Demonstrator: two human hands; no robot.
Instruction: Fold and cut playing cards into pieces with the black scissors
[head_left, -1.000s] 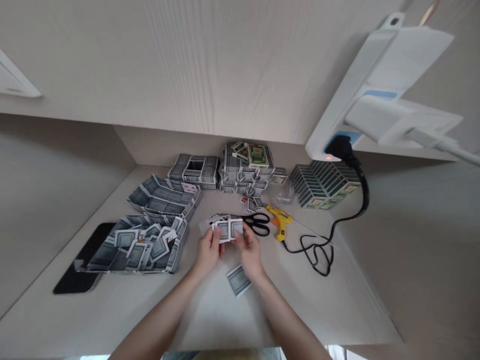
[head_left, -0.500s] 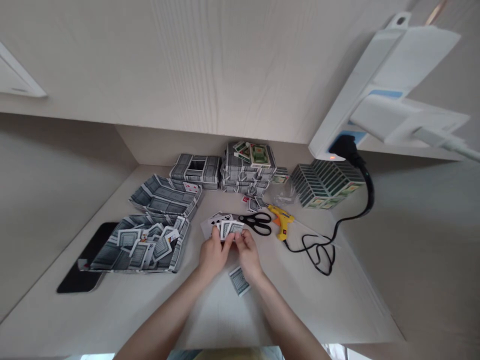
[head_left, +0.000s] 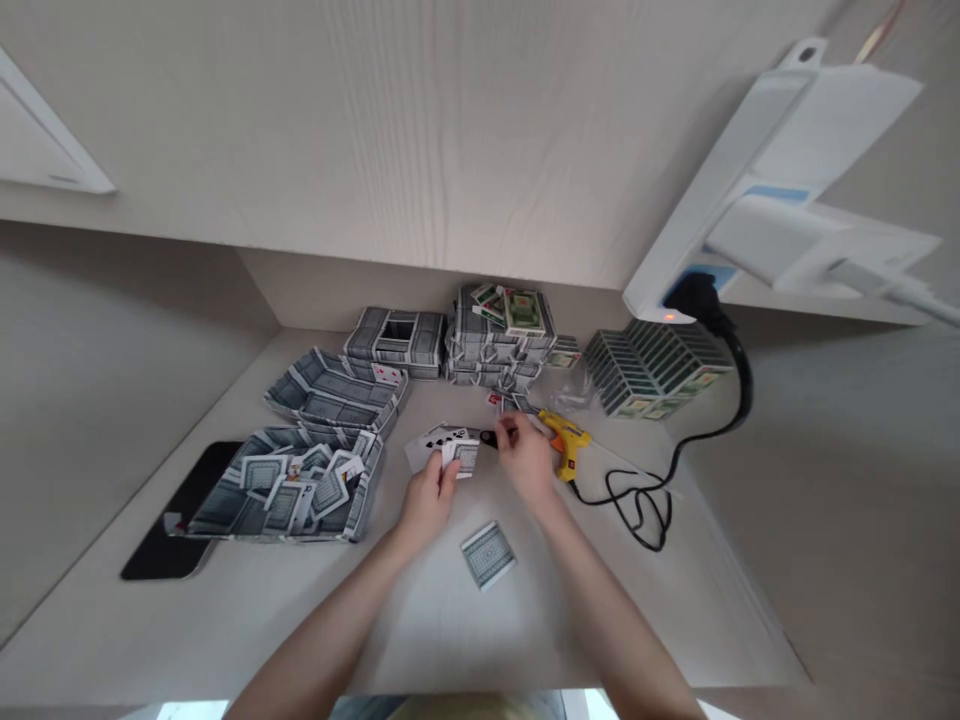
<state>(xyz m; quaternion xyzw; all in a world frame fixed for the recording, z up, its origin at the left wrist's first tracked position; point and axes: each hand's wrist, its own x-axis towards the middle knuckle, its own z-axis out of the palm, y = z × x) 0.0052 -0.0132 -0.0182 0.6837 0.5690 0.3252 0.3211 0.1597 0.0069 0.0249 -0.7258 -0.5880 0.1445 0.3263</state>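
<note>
Between the thumb and fingers of my left hand (head_left: 424, 500) are playing cards (head_left: 465, 457) with grey patterned backs. My right hand (head_left: 526, 462) is above the black scissors (head_left: 487, 438), covering most of them. Its fingers are curled together near small card pieces (head_left: 514, 403), and whatever they may hold is hidden. Face-up spade cards (head_left: 441, 436) lie just beyond my left hand. A single card (head_left: 488, 555) rests back side up between my forearms. The yellow glue gun (head_left: 564, 440) lies beside my right hand.
A tray made of cards (head_left: 360, 515) at left holds loose cards, partly over a black phone (head_left: 169, 550). Behind it are another card tray (head_left: 330, 400) and card-covered boxes (head_left: 499, 345). Stacked card packs (head_left: 652, 365), a black cord (head_left: 637, 540) and a power strip (head_left: 720, 190) are at right.
My right hand has left the cards and moved right, over the scissors. My left hand keeps hold of the cards. The single card between my arms is now fully uncovered.
</note>
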